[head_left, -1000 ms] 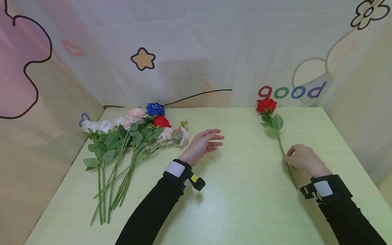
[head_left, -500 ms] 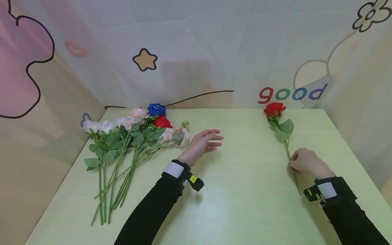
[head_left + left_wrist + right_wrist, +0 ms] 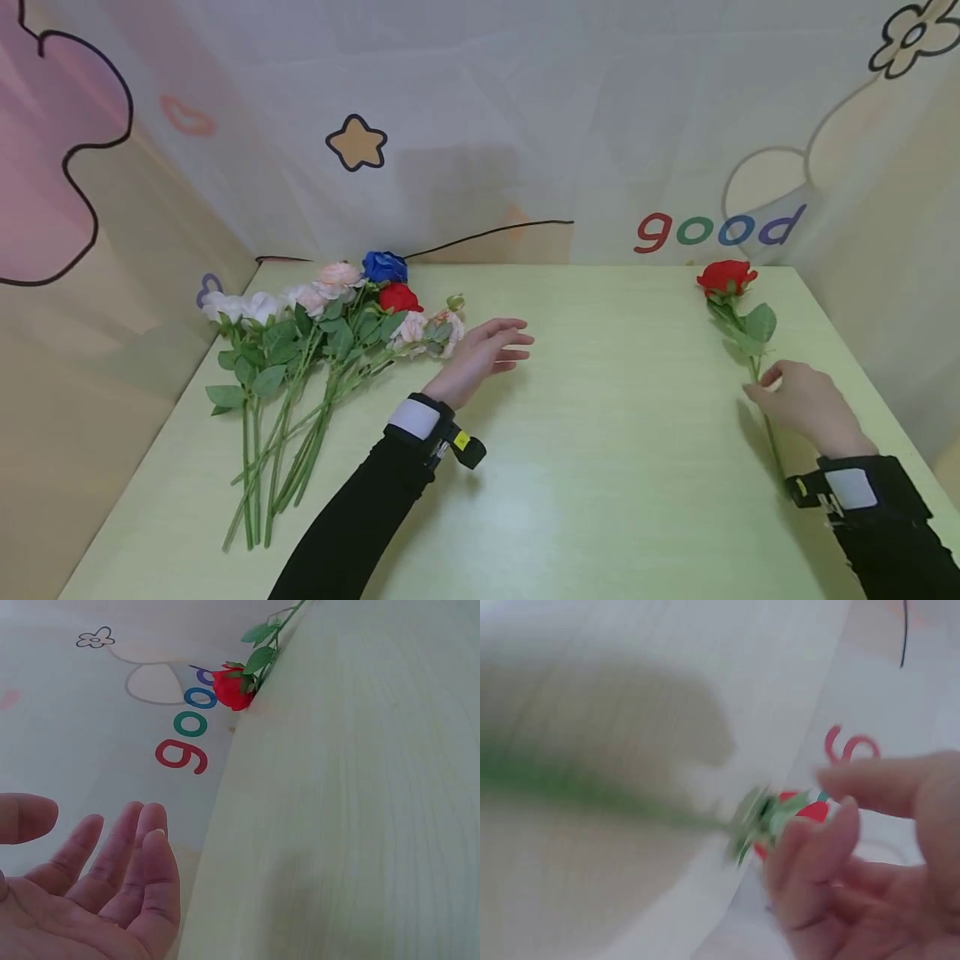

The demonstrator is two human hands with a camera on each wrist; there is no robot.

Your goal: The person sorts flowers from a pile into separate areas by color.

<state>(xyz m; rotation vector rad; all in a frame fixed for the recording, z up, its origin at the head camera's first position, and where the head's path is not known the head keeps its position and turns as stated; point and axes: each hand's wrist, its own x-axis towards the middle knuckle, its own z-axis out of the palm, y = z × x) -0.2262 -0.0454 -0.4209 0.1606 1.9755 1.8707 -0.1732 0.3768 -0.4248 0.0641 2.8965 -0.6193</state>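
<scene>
In the head view, my left hand (image 3: 480,354) hovers right of the flower pile, holding nothing. The left wrist view shows its fingers (image 3: 120,877) relaxed and the thumb apart from them. My right hand (image 3: 810,404) is over the stem of a single red rose (image 3: 727,277) on the right side. In the right wrist view a gap shows between the thumb and the curved fingers (image 3: 810,862). The blurred green stem (image 3: 615,799) runs past them, not visibly between them. Whether the fingertips touch it is hidden.
Several artificial flowers lie in a pile at the left: white flowers (image 3: 258,308), pale pink flowers (image 3: 337,279), a blue rose (image 3: 386,267) and a red rose (image 3: 398,297). Behind the pale green table (image 3: 600,467) hangs a printed cloth (image 3: 487,108).
My right hand has moved right along with the single red rose. Its thumb and finger have since parted. The left hand has shifted slightly left; the pile has not moved.
</scene>
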